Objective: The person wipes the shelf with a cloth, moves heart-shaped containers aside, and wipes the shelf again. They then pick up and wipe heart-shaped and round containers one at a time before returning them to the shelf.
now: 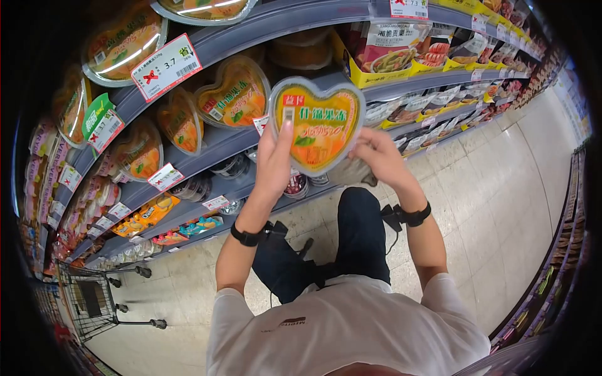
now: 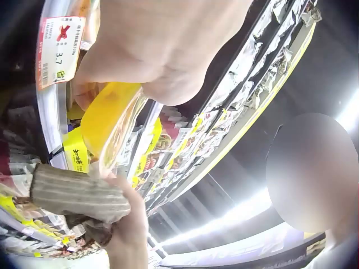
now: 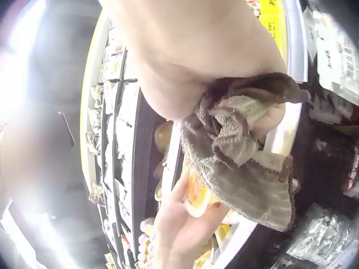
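Observation:
A heart-shaped fruit jelly cup [image 1: 318,128] with an orange and yellow printed lid is held up in front of the shelf, lid toward the head camera. My left hand [image 1: 274,156] grips it on its left side, thumb over the lid. At its lower right edge is my right hand [image 1: 381,158], which holds a bunched grey-brown cloth [image 3: 241,179]. In the head view most of the cloth is behind the cup. From the left wrist, the striped cloth [image 2: 78,193] hangs from the right hand beside the cup's yellow side.
More heart-shaped jelly cups [image 1: 232,91] stand on the shelf behind, above a price tag [image 1: 166,177]. Yellow boxes of snack packets [image 1: 392,50] line the shelf to the right. A shopping cart [image 1: 94,301] stands on the tiled floor at lower left.

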A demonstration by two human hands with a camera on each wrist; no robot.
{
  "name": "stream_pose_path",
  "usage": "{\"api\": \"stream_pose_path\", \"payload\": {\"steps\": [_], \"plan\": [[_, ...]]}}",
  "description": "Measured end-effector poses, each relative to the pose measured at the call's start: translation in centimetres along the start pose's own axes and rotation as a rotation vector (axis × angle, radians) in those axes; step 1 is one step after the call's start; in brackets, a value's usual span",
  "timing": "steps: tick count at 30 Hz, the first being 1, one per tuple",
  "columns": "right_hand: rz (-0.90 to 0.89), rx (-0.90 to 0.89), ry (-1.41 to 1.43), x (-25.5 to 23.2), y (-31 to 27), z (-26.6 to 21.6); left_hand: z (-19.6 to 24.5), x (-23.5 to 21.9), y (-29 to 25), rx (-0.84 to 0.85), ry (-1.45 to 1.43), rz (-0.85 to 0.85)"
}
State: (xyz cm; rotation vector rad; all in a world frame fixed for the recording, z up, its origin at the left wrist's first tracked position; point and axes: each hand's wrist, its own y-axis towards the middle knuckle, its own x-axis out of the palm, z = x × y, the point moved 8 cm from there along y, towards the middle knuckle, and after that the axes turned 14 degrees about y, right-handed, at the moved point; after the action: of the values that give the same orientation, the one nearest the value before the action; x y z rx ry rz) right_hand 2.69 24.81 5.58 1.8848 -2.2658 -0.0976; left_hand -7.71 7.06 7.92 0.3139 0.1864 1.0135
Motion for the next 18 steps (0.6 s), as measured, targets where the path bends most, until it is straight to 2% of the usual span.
{"api": "stream_pose_path", "payload": {"steps": [1, 3, 4, 5, 7, 8, 11, 12, 15, 17, 18], "plan": [[0.046, -0.027, 0.034, -0.5, 0.8, -0.6, 0.1, -0.2, 1.0, 0.009, 0.001, 0.003], [0.049, -0.079, -0.001, -1.4, 2.7, -2.0, 0.8, -0.3, 2.7, 0.108, 0.276, -0.047], [0.076, -0.037, -0.095, -2.1, 3.6, -2.4, 2.3, -0.8, 3.4, 0.135, 0.423, 0.016], [0.105, 0.007, -0.187, -2.7, 4.3, -2.8, 3.3, -1.2, 4.1, 0.137, 0.422, 0.02], [0.114, 0.042, -0.132, -1.9, 5.6, -4.3, 3.8, -2.1, 5.8, 0.08, 0.867, 0.032], [0.136, 0.035, -0.071, -1.7, 6.3, -5.0, 3.7, -2.5, 6.6, 0.093, 0.7, 0.095], [0.157, -0.014, -0.022, -1.7, 9.0, -5.1, 4.1, -3.0, 8.8, 0.049, 0.636, 0.153], [0.186, -0.068, -0.041, -2.4, 10.5, -4.6, 3.7, -2.8, 9.5, 0.1, 0.507, 0.183], [0.256, -0.153, -0.125, -2.6, 12.3, -5.0, 2.6, -2.6, 11.3, 0.137, 0.613, 0.254], [0.357, -0.206, -0.252, -2.8, 12.7, -5.8, 2.3, -2.4, 11.4, 0.111, 0.637, 0.28], [0.344, -0.22, -0.231, -2.9, 13.0, -5.7, 1.0, -2.4, 12.1, 0.078, 0.645, 0.264]]}}
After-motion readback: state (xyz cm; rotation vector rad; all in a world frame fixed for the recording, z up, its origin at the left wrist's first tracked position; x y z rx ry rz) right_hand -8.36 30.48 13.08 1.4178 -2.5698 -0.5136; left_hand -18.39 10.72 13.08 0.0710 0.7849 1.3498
